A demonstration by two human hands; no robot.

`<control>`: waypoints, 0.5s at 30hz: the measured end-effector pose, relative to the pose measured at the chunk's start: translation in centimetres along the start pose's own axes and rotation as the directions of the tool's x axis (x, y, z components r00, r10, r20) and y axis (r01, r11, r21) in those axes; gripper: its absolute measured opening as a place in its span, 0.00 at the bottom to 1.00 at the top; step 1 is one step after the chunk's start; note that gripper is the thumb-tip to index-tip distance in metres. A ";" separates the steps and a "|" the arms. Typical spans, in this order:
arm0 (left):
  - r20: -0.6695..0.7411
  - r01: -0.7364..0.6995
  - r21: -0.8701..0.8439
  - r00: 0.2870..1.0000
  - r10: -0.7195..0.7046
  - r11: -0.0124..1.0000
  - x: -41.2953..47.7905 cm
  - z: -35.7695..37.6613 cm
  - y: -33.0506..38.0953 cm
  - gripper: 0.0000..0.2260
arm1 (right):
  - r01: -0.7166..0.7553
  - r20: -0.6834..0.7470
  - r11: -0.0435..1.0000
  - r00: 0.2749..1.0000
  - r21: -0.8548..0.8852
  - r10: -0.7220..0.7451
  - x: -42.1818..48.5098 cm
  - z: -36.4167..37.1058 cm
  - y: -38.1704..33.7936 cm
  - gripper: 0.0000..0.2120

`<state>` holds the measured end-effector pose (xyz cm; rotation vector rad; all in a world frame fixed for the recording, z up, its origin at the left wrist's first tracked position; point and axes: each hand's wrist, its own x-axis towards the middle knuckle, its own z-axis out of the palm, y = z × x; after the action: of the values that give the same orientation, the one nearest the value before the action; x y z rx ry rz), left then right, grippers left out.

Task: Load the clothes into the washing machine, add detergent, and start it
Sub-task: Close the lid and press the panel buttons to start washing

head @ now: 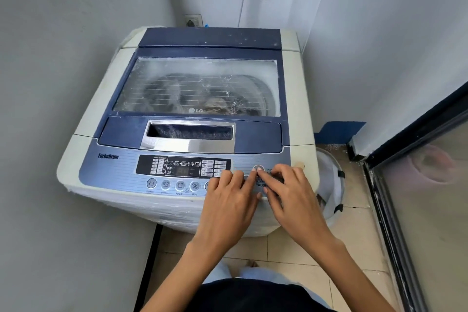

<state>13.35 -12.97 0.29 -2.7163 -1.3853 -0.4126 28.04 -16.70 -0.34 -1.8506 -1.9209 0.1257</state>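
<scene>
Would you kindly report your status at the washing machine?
Left hand and right hand open, resting on the blue control panel by the round grey power button. White top-loading washing machine: clear lid shut, laundry inside. Nothing in the way.

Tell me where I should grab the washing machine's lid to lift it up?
Grab the silver-framed slot in the front strip of the lid. Come from the front, slip your fingers into the dark opening and lift. The lid lies flat and shut, its window is smooth, and that slot is the only hollow for fingers.
</scene>
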 end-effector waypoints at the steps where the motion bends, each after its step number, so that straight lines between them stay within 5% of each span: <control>1: -0.002 0.004 0.006 1.000 -0.004 1.000 0.1 -0.1 0.2 0.20 | -0.009 -0.002 1.000 1.000 -0.010 0.009 0.0 0.1 0.0 0.19; 15: 0.013 -0.015 0.020 1.000 0.015 1.000 1.4 -0.4 0.5 0.21 | -0.115 -0.015 0.993 0.993 0.032 0.115 -0.4 1.0 -0.5 0.21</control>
<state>14.41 -12.27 1.11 -2.7164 -1.3636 -0.3791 27.14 -16.88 -1.12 -1.9353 -1.7910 0.1757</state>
